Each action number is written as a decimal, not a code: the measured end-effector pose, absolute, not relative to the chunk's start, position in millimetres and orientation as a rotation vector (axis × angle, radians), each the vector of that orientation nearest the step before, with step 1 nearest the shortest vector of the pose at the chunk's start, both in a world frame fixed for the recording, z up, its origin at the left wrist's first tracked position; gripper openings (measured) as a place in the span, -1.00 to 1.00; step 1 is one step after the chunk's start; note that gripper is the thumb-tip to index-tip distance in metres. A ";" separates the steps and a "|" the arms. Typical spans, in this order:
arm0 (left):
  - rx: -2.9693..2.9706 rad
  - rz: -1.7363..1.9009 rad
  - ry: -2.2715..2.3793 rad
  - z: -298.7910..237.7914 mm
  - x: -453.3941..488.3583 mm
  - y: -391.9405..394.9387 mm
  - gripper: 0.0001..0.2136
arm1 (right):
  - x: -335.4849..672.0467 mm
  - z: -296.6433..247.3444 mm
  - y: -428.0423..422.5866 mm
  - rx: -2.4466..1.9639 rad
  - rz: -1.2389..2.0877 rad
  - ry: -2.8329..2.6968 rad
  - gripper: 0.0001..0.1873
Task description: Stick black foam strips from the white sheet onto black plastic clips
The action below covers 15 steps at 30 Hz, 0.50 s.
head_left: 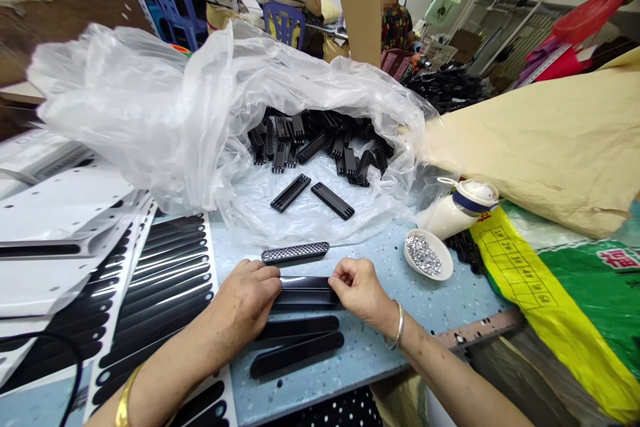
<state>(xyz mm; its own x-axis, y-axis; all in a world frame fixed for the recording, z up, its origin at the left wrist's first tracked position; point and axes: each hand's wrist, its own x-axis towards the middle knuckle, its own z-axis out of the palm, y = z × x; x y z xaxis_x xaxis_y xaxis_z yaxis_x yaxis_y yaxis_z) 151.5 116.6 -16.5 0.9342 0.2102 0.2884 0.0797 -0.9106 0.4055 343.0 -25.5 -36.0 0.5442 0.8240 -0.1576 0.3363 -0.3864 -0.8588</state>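
Observation:
My left hand (pixel 249 297) has its fingers closed on the left end of a glossy black strip (pixel 306 283). At the strip's right end, my right hand (pixel 364 290) pinches it between thumb and fingers. Directly beneath the strip lies a black plastic bar (pixel 306 300), its ends partly hidden by my hands; whether strip and bar touch, I cannot tell. Closer to me rest two more black bars with rounded ends, one (pixel 305 327) partly behind the other (pixel 297 355). Beyond my hands is a black bar with a lattice pattern (pixel 295 253).
A clear plastic bag (pixel 200 127) lies open ahead, spilling black slotted parts (pixel 287 140). Sheets of black strips (pixel 160 280) cover the left side. To the right are a white bowl (pixel 447 271) of small metal pieces and a white bottle (pixel 440 217). Two people sit beyond.

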 end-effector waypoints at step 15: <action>2.734 0.435 0.202 -19.3 149.4 116.7 -0.72 | 355.8 -45.5 -36.9 -1.858 0.834 -0.857 -0.74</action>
<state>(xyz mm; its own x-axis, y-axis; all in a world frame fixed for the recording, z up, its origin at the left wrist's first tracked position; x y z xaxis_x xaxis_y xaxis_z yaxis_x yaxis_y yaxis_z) 149.4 116.7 -19.3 0.9423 0.1944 0.2726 0.0822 -0.9236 0.3744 355.8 -36.9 -45.5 0.5326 0.8235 -0.1955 0.2171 -0.3562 -0.9088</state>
